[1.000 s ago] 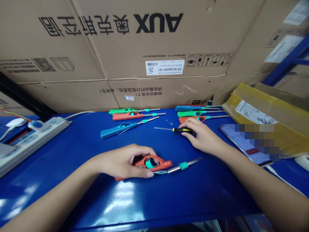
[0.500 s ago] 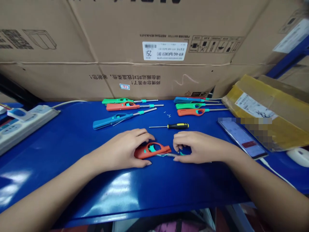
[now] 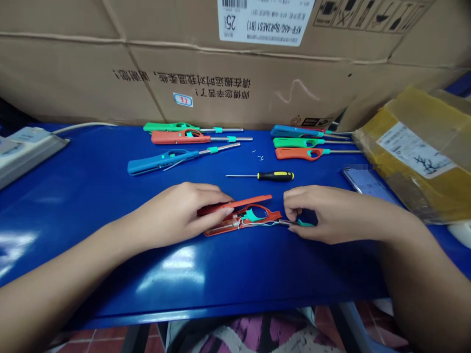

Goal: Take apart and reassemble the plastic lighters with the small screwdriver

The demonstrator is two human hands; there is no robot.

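Smack at the hub of the clock, with 12 toward the cardboard box [image 3: 206,68], the open lighter [image 3: 275,215] sits on the table [image 3: 235,279]. Left hand [image 3: 180,211] comes in from 9, fingers closed on the upper shell [image 3: 253,200], which is tipped up off the lower half so you can see the teal trigger [image 3: 251,214], thin wires [image 3: 263,224] and other innards. Right hand [image 3: 324,213] is over at 3, fingers curled in and seemingly pinching the metal tube [image 3: 285,222], though that grip's partly hidden. Looks to me like the step in hand is splitting the casing. If I had to call it, the next move needs the shell lifted clear gently with the tube held steady, cos those wires look easy to snag and loose bits could shift. Screwdriver [image 3: 275,176] lies loose around 1, a few tiny screws [image 3: 260,157] beyond it nearer 12. More lighters [image 3: 176,137] sit at 10 to 11, and another bunch [image 3: 290,142] at 1. Compared with half a second back: the casing looked shut then, and now it's gaping. A full second ago the right hand was on the screwdriver instead. The view's dipped too, so the box label [image 3: 263,27] is up by the top edge.
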